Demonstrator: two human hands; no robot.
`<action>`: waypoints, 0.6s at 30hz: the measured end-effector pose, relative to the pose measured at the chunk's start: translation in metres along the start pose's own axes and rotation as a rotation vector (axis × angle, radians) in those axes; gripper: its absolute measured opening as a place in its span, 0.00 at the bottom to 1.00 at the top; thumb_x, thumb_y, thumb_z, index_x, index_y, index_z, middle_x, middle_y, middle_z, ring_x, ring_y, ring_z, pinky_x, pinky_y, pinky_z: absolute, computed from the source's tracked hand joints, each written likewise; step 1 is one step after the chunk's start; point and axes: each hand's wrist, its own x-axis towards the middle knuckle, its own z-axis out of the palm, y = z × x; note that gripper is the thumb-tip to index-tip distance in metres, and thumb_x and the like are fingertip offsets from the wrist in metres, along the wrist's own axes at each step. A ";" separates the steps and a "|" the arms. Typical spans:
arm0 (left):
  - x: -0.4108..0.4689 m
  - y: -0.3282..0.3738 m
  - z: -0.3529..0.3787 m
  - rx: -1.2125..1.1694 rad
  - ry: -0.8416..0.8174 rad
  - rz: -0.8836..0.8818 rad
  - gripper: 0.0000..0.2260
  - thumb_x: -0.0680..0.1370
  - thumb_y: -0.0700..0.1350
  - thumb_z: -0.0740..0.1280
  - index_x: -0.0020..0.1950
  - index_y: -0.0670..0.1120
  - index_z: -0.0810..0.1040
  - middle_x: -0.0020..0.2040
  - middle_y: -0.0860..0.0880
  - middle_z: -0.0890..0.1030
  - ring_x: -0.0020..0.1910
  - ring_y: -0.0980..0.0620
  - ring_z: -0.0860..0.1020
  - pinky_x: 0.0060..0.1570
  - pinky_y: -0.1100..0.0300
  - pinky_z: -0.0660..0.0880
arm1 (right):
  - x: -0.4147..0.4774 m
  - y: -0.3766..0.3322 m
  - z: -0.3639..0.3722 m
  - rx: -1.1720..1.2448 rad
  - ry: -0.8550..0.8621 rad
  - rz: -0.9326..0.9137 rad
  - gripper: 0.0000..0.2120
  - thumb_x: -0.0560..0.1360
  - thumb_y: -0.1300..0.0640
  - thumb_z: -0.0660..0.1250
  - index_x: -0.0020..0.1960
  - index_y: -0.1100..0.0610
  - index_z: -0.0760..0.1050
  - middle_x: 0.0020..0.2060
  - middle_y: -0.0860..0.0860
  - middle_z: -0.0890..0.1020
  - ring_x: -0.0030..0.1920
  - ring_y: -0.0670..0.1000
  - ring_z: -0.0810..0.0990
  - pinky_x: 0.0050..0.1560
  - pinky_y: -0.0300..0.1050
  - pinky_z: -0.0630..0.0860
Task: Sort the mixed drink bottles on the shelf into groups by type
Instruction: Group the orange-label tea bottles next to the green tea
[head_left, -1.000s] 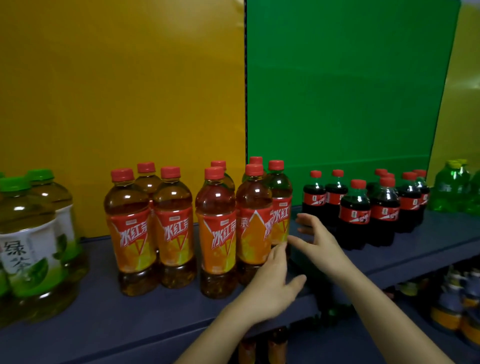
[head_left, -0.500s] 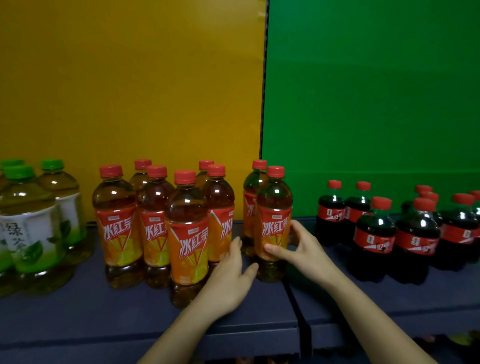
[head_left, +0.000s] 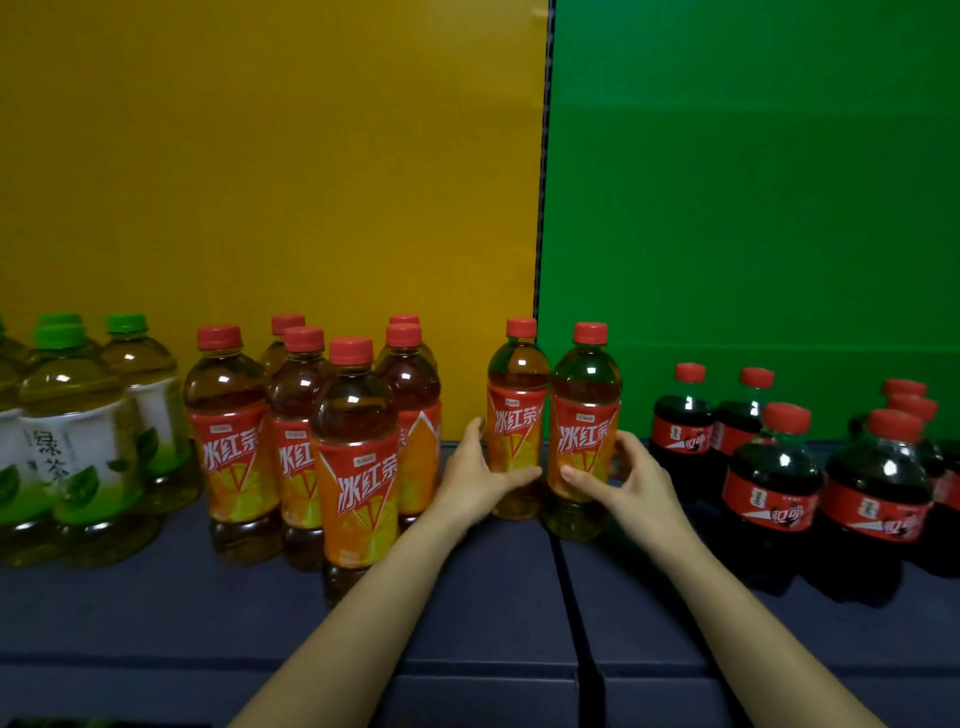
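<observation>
Two iced red tea bottles with red caps stand side by side at the shelf's middle. My left hand (head_left: 475, 480) grips the left one (head_left: 517, 400) around its orange label. My right hand (head_left: 628, 475) grips the right one (head_left: 587, 410) the same way. A cluster of several more iced red tea bottles (head_left: 356, 457) stands just left of my left hand. Large green tea bottles (head_left: 78, 441) with green caps fill the far left. Small dark cola bottles (head_left: 771, 478) with red caps stand at the right.
The dark blue shelf (head_left: 493, 597) has a seam running front to back below the two held bottles. A yellow back panel (head_left: 270, 182) and a green back panel (head_left: 753, 182) rise behind the bottles.
Both hands closed around the two separate red tea bottles; my left hand moved up from the shelf front onto the left bottle. The camera shifted left and closer.
</observation>
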 end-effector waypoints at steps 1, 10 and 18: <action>0.003 0.000 0.001 -0.016 0.006 -0.004 0.34 0.70 0.44 0.74 0.71 0.47 0.61 0.64 0.50 0.72 0.64 0.53 0.71 0.63 0.54 0.70 | 0.003 0.002 0.000 -0.007 -0.003 0.003 0.27 0.66 0.53 0.75 0.62 0.52 0.69 0.48 0.41 0.77 0.48 0.37 0.76 0.46 0.32 0.73; 0.015 -0.014 -0.004 -0.050 0.140 0.000 0.35 0.70 0.41 0.74 0.70 0.43 0.58 0.66 0.45 0.72 0.64 0.47 0.73 0.64 0.48 0.71 | 0.022 0.006 0.019 -0.034 -0.063 0.010 0.30 0.67 0.52 0.74 0.65 0.55 0.67 0.52 0.46 0.77 0.48 0.39 0.75 0.45 0.30 0.71; 0.020 -0.021 -0.022 -0.118 0.200 -0.029 0.32 0.71 0.39 0.73 0.70 0.44 0.60 0.65 0.44 0.73 0.64 0.46 0.73 0.64 0.46 0.71 | 0.037 0.004 0.044 -0.044 -0.095 0.022 0.31 0.68 0.53 0.73 0.67 0.56 0.65 0.58 0.51 0.77 0.54 0.46 0.75 0.53 0.40 0.71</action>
